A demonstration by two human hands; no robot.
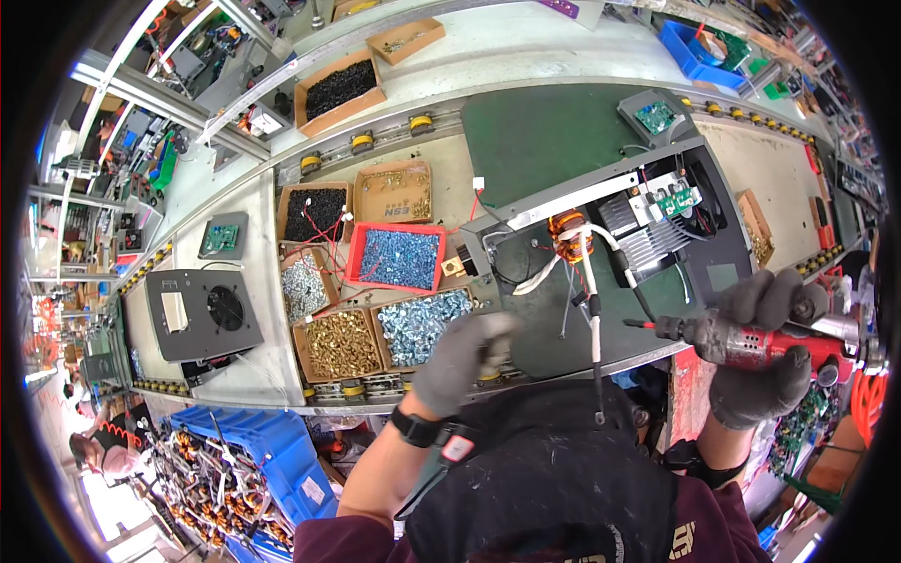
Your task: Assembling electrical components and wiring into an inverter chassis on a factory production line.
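Red power screwdriver (pixel 751 345) gripped in the gloved right hand (pixel 765 361), fingers wrapped fully round its body, bit pointing left toward the open metal chassis (pixel 601 244). Chassis just ahead of both hands on the green worktop (pixel 535 131), with a copper-wound coil (pixel 568 235), a finned heat sink (pixel 638 230), small green circuit boards and loose white and black cables (pixel 593 310) inside.

Gloved left hand (pixel 460 361) curled loosely closed at the near edge of the worktop, fingertips beside a cardboard box of silver screws (pixel 422 324); whether anything pinched between them, cannot tell. Black wristwatch (pixel 415 427) on the left wrist.

Left of that hand, a box of brass-coloured screws (pixel 340 344). Farther out from the left hand, a red tray of bluish screws (pixel 399 255), more cardboard boxes of black and gold fasteners. Well to the left, a dark grey panel with a round fan (pixel 202 314). Below and left of the hands, a blue crate of copper coils (pixel 235 479).
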